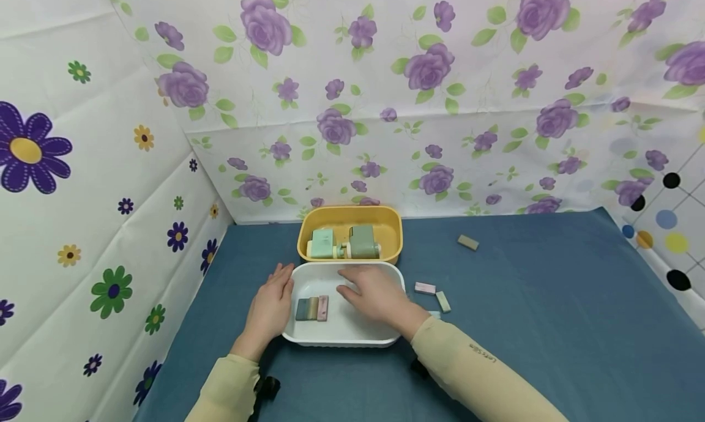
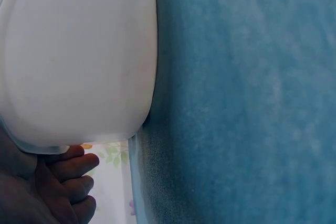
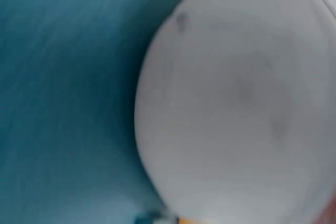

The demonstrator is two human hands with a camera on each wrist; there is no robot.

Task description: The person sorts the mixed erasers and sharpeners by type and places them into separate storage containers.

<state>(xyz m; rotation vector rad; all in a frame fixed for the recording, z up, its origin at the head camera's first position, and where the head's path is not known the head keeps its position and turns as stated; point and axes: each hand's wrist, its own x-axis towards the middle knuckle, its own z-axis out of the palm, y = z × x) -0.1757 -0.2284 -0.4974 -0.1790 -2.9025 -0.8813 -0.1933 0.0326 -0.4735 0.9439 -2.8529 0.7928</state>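
Observation:
A white plastic basin [image 1: 352, 335] stands on the blue cloth in the head view. My left hand [image 1: 271, 309] rests along its left rim, fingers pointing away from me; the left wrist view shows that hand [image 2: 58, 184] at the basin's rim. Inside the basin, on the left, a blue-grey block [image 1: 302, 309], a tan block [image 1: 313, 308] and a pink block [image 1: 322, 308] lie side by side. Over the basin's right half reaches my right hand [image 1: 376, 292], thumb and forefinger apart, nothing visible between them. Blurred basin wall [image 3: 236, 103] fills much of the right wrist view.
Behind the white basin sits a yellow basin [image 1: 352, 210] with a mint-green boxy object [image 1: 322, 241] and a grey-green one [image 1: 362, 241]. To the right lie a pink block [image 1: 425, 288], a pale green block [image 1: 443, 301] and, farther back, a grey-tan block [image 1: 468, 243].

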